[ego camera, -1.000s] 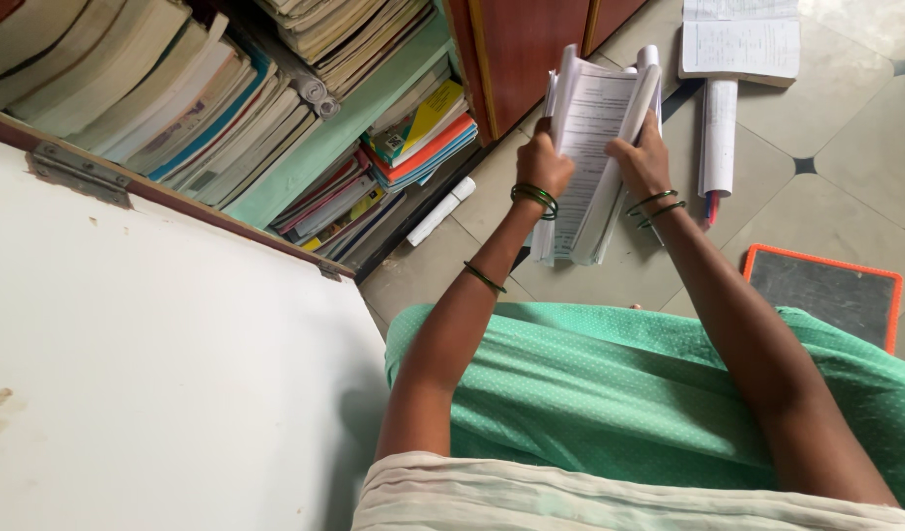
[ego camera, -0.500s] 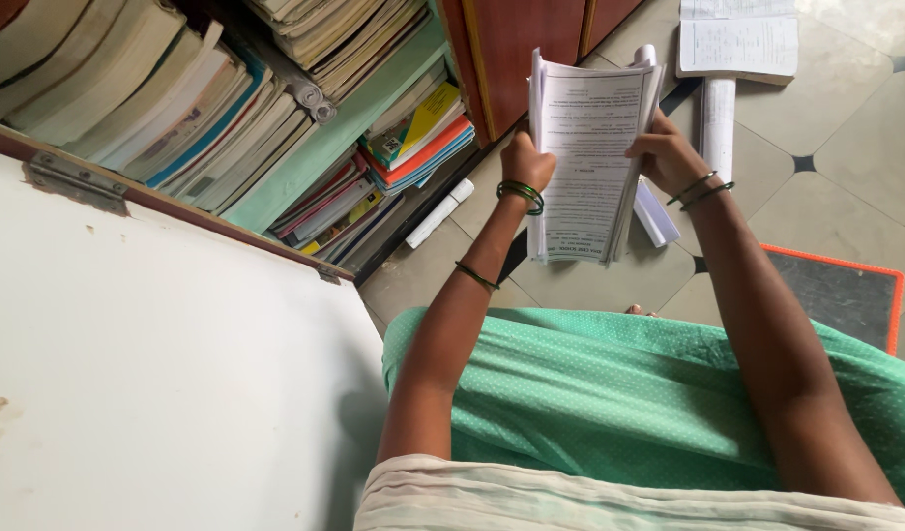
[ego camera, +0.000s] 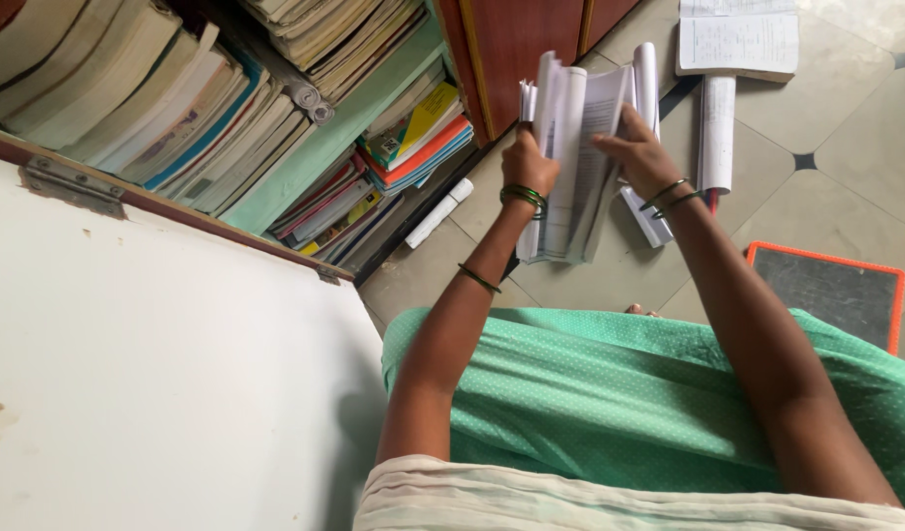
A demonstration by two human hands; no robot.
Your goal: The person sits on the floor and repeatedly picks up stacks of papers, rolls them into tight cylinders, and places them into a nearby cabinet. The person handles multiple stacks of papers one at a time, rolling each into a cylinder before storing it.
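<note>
Both my hands hold a thick sheaf of printed white papers [ego camera: 570,157] upright above the tiled floor. My left hand [ego camera: 527,162], with green bangles at the wrist, grips the sheaf's left edge. My right hand [ego camera: 637,149], also bangled, presses on the front sheets, which are bent and folded over toward the left. The lower part of the sheaf hangs down between my forearms. My green dotted garment [ego camera: 610,393] fills the lower middle of the view.
An open cupboard at left has shelves packed with books [ego camera: 177,108] and a coloured stack [ego camera: 423,133]; its white door [ego camera: 157,374] swings out. On the floor lie a paper roll [ego camera: 438,211], an open notebook [ego camera: 737,44], rolled sheets [ego camera: 716,138] and an orange-framed slate [ego camera: 831,290].
Half a second ago the front sheet faced me flat; now my right hand has folded the front sheets leftward, narrowing the sheaf. The hands stay at about the same height.
</note>
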